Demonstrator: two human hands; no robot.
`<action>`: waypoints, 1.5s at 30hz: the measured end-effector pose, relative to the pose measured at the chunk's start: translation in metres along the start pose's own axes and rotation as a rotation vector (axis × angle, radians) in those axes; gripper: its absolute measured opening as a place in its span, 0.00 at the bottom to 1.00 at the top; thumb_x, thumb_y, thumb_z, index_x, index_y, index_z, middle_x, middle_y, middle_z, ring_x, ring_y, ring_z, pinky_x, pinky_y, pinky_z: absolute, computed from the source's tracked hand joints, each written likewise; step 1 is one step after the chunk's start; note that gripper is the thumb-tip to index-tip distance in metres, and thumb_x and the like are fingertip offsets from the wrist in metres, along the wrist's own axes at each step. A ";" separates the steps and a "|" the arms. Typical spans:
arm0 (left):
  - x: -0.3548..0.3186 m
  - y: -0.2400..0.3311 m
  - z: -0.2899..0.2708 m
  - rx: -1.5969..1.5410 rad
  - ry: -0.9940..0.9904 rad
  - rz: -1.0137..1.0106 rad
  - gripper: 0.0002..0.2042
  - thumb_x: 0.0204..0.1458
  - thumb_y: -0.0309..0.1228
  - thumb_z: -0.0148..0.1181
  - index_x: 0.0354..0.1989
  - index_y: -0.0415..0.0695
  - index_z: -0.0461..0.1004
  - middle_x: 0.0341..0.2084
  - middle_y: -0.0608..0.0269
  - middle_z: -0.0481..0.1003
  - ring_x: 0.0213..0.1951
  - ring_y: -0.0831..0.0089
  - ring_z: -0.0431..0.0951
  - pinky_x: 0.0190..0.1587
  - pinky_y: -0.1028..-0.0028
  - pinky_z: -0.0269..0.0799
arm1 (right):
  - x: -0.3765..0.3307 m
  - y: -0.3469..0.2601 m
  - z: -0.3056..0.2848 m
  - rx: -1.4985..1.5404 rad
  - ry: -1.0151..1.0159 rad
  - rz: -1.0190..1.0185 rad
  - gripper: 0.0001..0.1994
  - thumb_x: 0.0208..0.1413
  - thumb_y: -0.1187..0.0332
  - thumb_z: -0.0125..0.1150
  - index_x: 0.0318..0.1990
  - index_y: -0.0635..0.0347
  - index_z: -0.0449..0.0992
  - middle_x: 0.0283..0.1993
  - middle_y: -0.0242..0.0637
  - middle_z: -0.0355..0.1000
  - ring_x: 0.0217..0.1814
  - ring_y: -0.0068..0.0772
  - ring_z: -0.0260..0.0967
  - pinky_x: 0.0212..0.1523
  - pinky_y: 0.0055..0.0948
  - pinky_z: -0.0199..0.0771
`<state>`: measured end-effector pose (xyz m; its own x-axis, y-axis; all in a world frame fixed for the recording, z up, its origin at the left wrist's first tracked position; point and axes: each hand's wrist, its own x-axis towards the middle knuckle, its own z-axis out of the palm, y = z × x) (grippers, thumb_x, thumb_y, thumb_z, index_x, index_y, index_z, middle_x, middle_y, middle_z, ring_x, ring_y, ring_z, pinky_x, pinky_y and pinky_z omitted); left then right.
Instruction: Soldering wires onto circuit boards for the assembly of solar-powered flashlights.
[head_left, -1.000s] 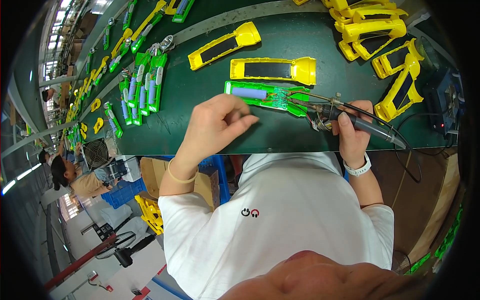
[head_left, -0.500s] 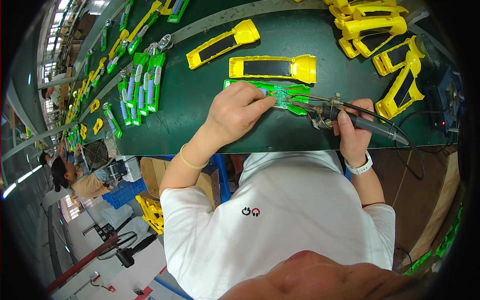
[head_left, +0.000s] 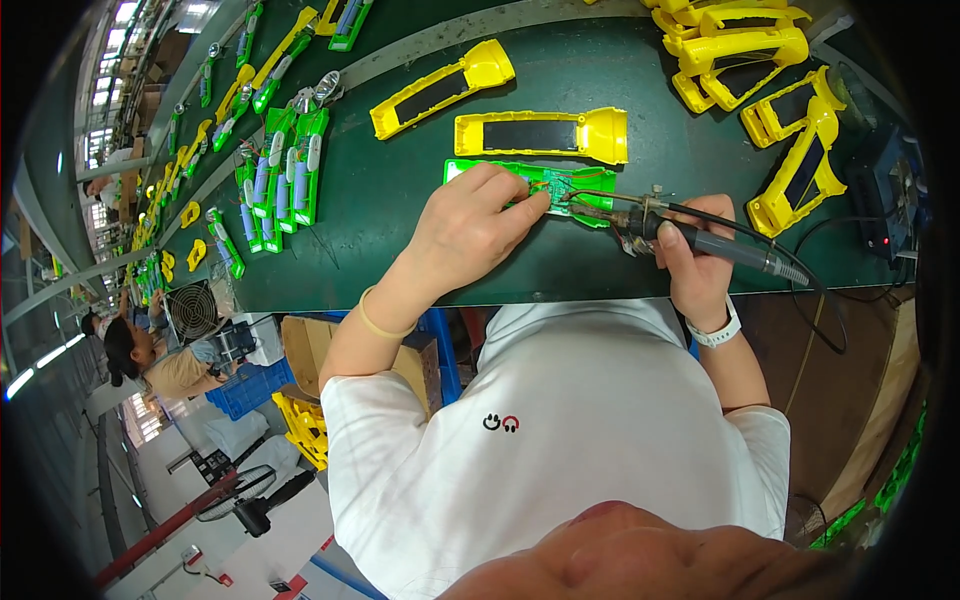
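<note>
Clear of the circuit board [head_left: 558, 197] a second ago, the left hand [head_left: 470, 228] is now brought to it, thumb and fingers bunched, any hold indiscernible. A soldering iron [head_left: 732, 252] is gripped by the right hand [head_left: 698, 275]; the green casing [head_left: 600, 181], laid beside a yellow shell [head_left: 603, 136], is apparently worked two-handed.

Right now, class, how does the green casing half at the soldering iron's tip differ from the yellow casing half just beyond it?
The green casing half carries a circuit board; the yellow casing half frames a dark rectangular panel. The left hand partly covers the green casing half, while the yellow casing half lies untouched, in full view. Both are long and lie on the dark green table.
</note>
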<state>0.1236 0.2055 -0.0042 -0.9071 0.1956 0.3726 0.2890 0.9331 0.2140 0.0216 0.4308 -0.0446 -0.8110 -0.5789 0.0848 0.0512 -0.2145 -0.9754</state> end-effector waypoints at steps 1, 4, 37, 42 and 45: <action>0.000 0.000 0.000 0.000 -0.002 -0.002 0.14 0.31 0.21 0.63 0.31 0.45 0.77 0.23 0.66 0.69 0.28 0.71 0.72 0.27 0.74 0.69 | -0.001 0.000 0.000 0.008 0.025 -0.031 0.11 0.52 0.75 0.57 0.38 0.61 0.59 0.28 0.31 0.63 0.23 0.14 0.58 0.24 0.15 0.60; 0.001 0.001 0.000 0.000 -0.007 -0.006 0.13 0.32 0.20 0.63 0.31 0.44 0.77 0.23 0.66 0.69 0.28 0.70 0.72 0.27 0.74 0.70 | 0.000 -0.003 -0.004 0.178 0.135 -0.103 0.11 0.54 0.71 0.54 0.39 0.60 0.58 0.30 0.35 0.63 0.21 0.21 0.60 0.22 0.19 0.62; 0.030 -0.019 0.025 -0.248 -0.002 -0.188 0.04 0.40 0.24 0.61 0.26 0.43 0.73 0.23 0.61 0.71 0.30 0.63 0.71 0.33 0.68 0.69 | 0.033 -0.013 -0.016 0.107 0.117 -0.059 0.13 0.52 0.69 0.58 0.37 0.58 0.58 0.27 0.32 0.63 0.18 0.17 0.56 0.17 0.16 0.57; 0.036 -0.021 0.020 -0.228 -0.141 -0.139 0.06 0.39 0.24 0.61 0.28 0.44 0.74 0.25 0.63 0.72 0.31 0.64 0.72 0.32 0.69 0.70 | 0.028 -0.001 -0.022 -0.102 0.051 -0.102 0.12 0.51 0.73 0.58 0.35 0.60 0.59 0.28 0.30 0.62 0.23 0.14 0.56 0.24 0.15 0.59; 0.038 -0.021 0.018 -0.218 -0.172 -0.142 0.06 0.38 0.24 0.61 0.27 0.44 0.74 0.25 0.63 0.72 0.31 0.64 0.72 0.32 0.69 0.70 | 0.029 0.002 -0.023 -0.181 0.020 -0.081 0.11 0.50 0.72 0.60 0.34 0.60 0.61 0.27 0.29 0.62 0.25 0.14 0.56 0.25 0.16 0.58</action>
<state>0.0775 0.1985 -0.0109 -0.9763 0.1331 0.1703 0.1972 0.8716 0.4488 -0.0153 0.4314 -0.0483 -0.8197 -0.5494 0.1623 -0.1192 -0.1135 -0.9864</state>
